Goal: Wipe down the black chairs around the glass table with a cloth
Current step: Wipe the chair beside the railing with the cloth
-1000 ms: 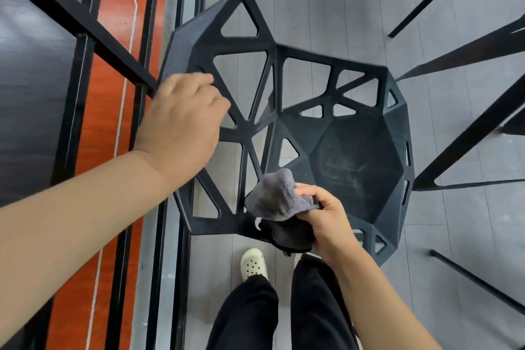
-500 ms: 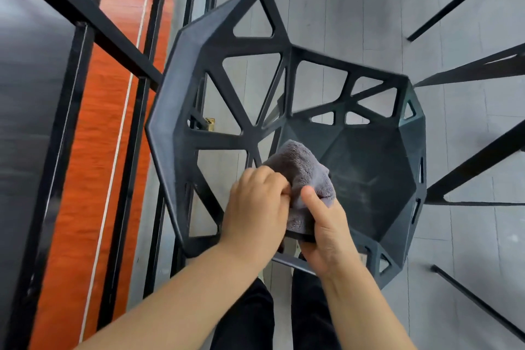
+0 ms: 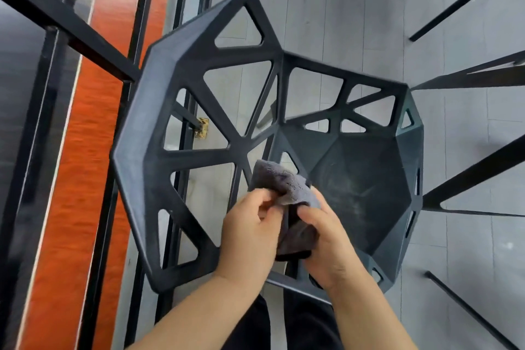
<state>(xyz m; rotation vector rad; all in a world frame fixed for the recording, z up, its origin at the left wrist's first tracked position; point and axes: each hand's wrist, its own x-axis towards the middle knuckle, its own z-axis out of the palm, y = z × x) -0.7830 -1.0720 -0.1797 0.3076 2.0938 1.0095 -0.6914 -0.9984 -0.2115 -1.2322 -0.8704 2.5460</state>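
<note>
Hands first: left hand and right hand both gripped the grey cloth, fingers curled into its folds, over the near side of the black chair. Whether the cloth touched the chair could not be told.

A second before, the left hand lay on the top edge of the chair back and the right alone carried the cloth. Half a second before, the left had already come across to it. Judged: the cloth was being refolded or turned to a fresh face, so wiping was paused, not finished. Pale smears showed on the seat, which suggested that part was yet to be done.

Outward: the open lattice of the chair back lay left of the hands. Its rim faced a black railing, either touching or just beside; could not tell. Little room on that side. Right of the seat, dark slanted legs came close to the rim; whose legs, unclear. Grey floor beyond the chair looked the freest side for a sweep.
</note>
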